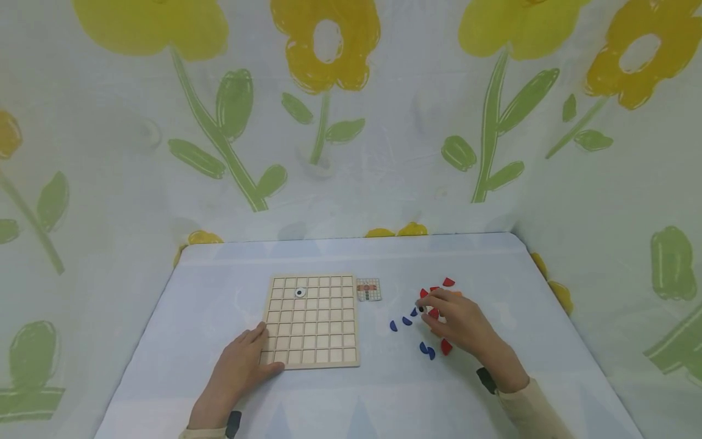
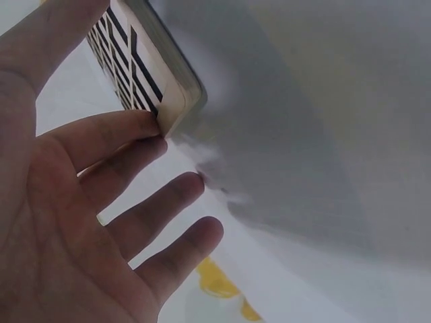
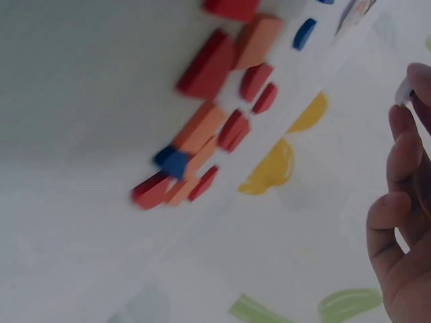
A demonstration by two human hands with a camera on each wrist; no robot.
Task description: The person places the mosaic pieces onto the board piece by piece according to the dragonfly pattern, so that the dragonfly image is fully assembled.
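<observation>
A square wooden board (image 1: 311, 329) with a raised grid lies left of centre. One white disc with a black dot (image 1: 300, 292), like an eye, sits in an upper square. My left hand (image 1: 238, 363) rests at the board's near left corner, thumb along the front edge and fingers at the left side. In the left wrist view its fingers (image 2: 172, 252) are fairly straight, touching the corner. Between thumb and fingertips my right hand (image 1: 460, 323) pinches a second eye disc (image 1: 421, 309), mostly hidden, above the loose pieces. Its white edge (image 3: 403, 93) shows in the right wrist view.
A small printed grid card (image 1: 368, 289) lies against the board's right side. Right of it are scattered several blue half-round pieces (image 1: 407, 321), red wedge pieces (image 1: 448, 281) and orange blocks (image 3: 257, 42). Flower-patterned cloth walls (image 1: 384, 152) surround the white table (image 1: 378, 396).
</observation>
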